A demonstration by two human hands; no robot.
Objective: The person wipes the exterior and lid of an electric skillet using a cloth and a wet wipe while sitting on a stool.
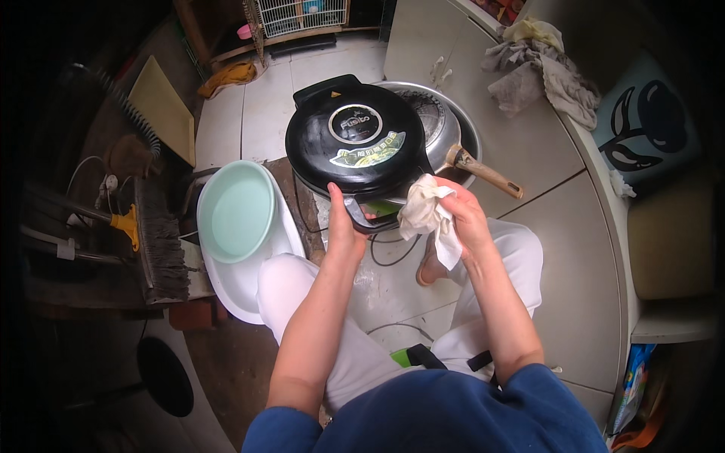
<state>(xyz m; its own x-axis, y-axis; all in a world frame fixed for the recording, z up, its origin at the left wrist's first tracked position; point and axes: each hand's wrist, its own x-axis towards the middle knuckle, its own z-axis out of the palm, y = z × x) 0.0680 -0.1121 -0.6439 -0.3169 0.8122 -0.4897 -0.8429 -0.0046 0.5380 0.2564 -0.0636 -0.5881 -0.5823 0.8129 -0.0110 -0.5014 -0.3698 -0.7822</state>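
Observation:
A round black electric griddle point(317, 133) with a closed lid is in front of my knees. Its lid bears a round emblem and a printed sticker. My left hand point(346, 223) grips the griddle near its front handle point(374, 226), thumb on top and some fingers hidden beneath. Bunched in my right hand point(467, 218) is a whitish cloth or wipe point(427, 212), which lies against the right side of the handle. What supports the griddle from below is mostly hidden.
Behind the griddle, a pan with a wooden handle point(487, 172) rests in a metal basin point(474, 136). A pale green basin point(235, 212) sits in a white tub point(283, 243) at left, beside a broom point(161, 249). Cabinets point(544, 170) line the right; rags point(544, 68) hang over their edge.

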